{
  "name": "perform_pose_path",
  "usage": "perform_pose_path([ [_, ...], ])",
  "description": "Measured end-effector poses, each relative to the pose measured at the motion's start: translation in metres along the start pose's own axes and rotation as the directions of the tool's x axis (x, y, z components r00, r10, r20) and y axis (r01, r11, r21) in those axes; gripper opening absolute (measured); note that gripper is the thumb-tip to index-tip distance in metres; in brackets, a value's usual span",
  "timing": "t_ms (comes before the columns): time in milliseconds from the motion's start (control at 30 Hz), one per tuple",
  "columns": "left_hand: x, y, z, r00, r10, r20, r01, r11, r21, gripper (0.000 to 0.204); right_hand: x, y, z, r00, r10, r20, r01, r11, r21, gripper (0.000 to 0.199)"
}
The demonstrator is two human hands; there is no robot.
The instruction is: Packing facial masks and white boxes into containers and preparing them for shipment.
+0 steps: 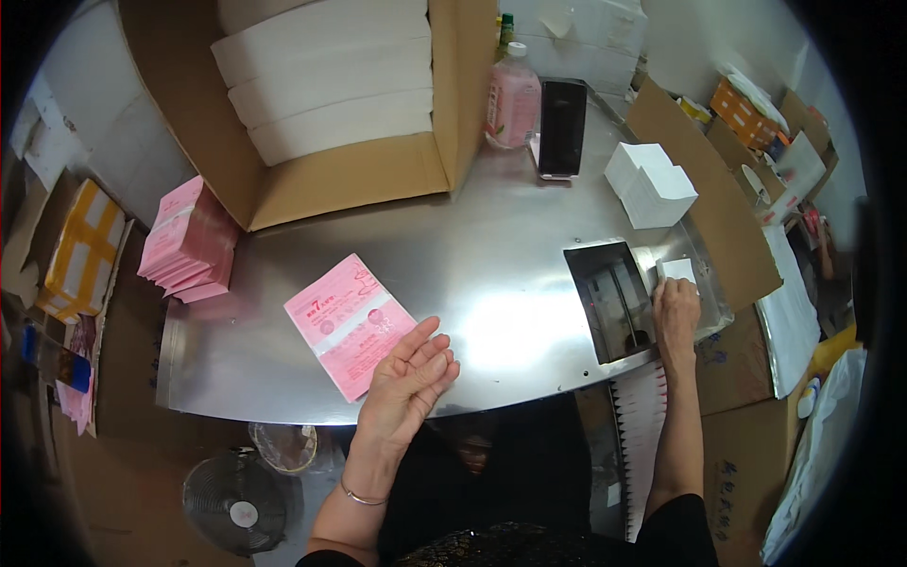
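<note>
Right now I seem to be between pieces, picking up the white paper for the pink bundle; that is my reading of how things lie. I take the dark opening in the metal table as my landmark. Just beside it, on its right, the fingers of my right hand are bent down over a small white stack. They are drawn in close at its near edge, but my own knuckles hide the thumb side, so I cannot tell whether I have gripped any of it.

My left hand is well left of the opening, palm turned up, fingers loosely curled with the thumb near them, and I see nothing held in it. It overlaps the near right corner of the pink bundle, which lies flat left of the opening with a white band across it; whether I touch it I cannot tell. Beyond the opening, toward its right, stands a larger white stack; far to its left is a pile of pink bundles, next to the carton.

As I judge it, the next move calls for a light pinch on the right, to part the paper cleanly, with the left hand kept free to receive it.
</note>
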State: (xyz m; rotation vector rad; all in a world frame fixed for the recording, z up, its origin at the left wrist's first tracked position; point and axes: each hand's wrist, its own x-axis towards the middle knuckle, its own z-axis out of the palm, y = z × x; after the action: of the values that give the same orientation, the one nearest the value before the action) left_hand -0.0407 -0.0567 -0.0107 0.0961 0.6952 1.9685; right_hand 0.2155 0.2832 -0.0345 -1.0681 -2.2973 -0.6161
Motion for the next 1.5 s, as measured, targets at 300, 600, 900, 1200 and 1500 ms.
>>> perform_pose_path([
  [300,0.002,0.011,-0.009,0.989,-0.1,0.112,0.124,0.967,-0.224,0.048,-0.001,-0.001,-0.002,1.0,0.019,0.008,-0.019,1.0,0.02,0.015],
  [600,0.0,0.005,0.0,0.996,-0.072,0.05,0.078,0.988,-0.131,0.051,-0.004,0.004,-0.009,0.998,0.054,0.008,-0.054,0.998,0.029,0.015],
  [900,-0.029,0.028,-0.023,0.753,0.65,0.103,-0.365,0.282,0.887,0.022,0.003,-0.006,-0.01,0.996,0.091,-0.024,-0.086,0.982,0.169,0.015],
  [1200,-0.01,0.055,-0.035,0.746,0.525,0.409,0.046,-0.653,0.756,0.01,-0.002,0.002,-0.011,0.99,0.13,-0.047,-0.114,0.958,0.262,0.015],
  [1500,0.024,-0.045,0.027,0.677,0.07,0.733,-0.665,-0.37,0.649,0.034,-0.007,-0.097,-0.064,0.951,-0.169,-0.259,0.298,0.727,0.619,0.036],
])
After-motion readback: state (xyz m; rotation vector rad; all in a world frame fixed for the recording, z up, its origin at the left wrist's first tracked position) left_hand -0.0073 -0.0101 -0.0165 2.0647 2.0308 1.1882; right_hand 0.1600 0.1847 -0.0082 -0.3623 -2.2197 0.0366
